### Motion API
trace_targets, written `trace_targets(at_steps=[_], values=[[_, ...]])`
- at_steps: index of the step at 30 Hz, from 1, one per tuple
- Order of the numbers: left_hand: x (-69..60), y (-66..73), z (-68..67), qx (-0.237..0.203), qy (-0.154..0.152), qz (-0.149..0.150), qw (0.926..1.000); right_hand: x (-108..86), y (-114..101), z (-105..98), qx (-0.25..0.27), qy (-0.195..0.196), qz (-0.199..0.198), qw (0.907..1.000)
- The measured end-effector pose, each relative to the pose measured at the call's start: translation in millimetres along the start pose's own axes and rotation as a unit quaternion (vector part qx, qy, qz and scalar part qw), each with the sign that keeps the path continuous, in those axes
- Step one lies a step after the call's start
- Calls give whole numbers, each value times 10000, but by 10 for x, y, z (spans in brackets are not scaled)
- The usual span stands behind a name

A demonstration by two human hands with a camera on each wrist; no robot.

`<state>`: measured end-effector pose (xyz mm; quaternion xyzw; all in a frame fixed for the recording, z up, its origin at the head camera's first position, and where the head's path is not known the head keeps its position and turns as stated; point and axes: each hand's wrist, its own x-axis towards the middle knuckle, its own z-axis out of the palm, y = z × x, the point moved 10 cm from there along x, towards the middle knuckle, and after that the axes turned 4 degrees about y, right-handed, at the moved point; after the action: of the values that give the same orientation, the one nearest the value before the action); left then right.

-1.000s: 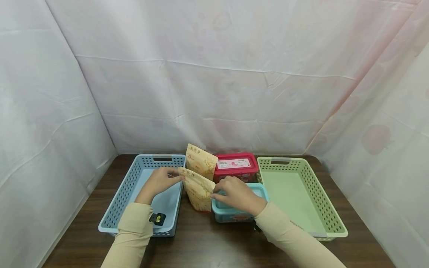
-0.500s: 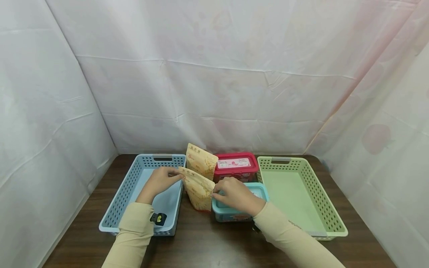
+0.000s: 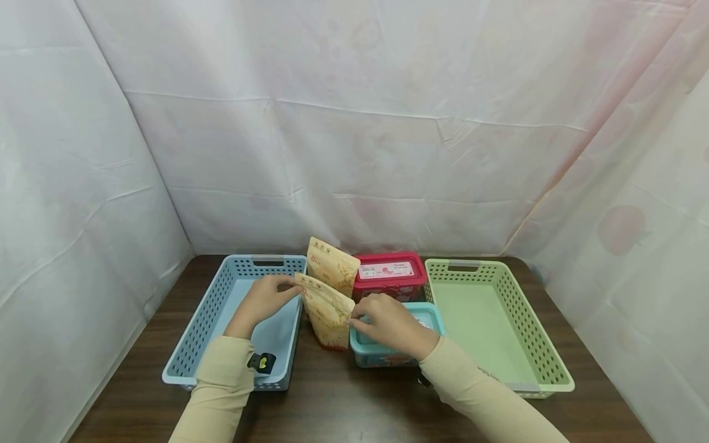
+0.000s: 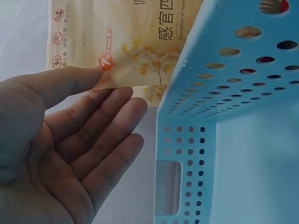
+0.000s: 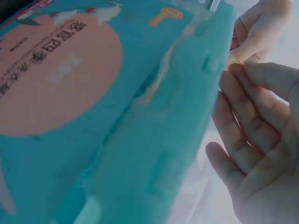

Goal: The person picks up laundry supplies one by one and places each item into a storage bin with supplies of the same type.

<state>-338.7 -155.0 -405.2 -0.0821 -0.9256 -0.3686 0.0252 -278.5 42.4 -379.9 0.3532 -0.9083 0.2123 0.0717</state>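
Observation:
A yellow stand-up pouch with printed lettering stands on the table between the two baskets. Its upper left corner is pinched by my left hand; in the left wrist view the thumb lies on the printed front of the pouch, the other fingers behind its edge. My right hand pinches the upper right corner, above a teal lidded box. In the right wrist view only a sliver of the pouch shows at the right hand's fingertips. Directly behind stands a second, similar pouch.
A blue perforated basket lies under my left forearm. The green perforated basket is on the right. A red lidded box sits behind the teal one. Dark wooden tabletop shows in front; white cloth hangs behind.
Very little differs: both hands keep their pinch on the front pouch, and its top edge sits very slightly higher. Boxes and baskets have not moved.

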Motion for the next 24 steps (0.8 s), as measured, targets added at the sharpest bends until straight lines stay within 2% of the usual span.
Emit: trace_targets(at_steps=[6, 16, 20, 24], values=[[-16, 39, -28, -52, 42, 10, 10000, -10, -26, -43, 11, 118, -77, 9999], [-39, 108, -124, -62, 253, -16, 9997, -46, -137, -243, 135, 757, -447, 9960], [-44, 155, -184, -156, 409, -6, 9990, -47, -154, -336, 153, 950, -417, 9945], [-51, 243, -264, -329, 605, 129, 9975, -48, -167, -462, 306, 1168, -325, 9922]])
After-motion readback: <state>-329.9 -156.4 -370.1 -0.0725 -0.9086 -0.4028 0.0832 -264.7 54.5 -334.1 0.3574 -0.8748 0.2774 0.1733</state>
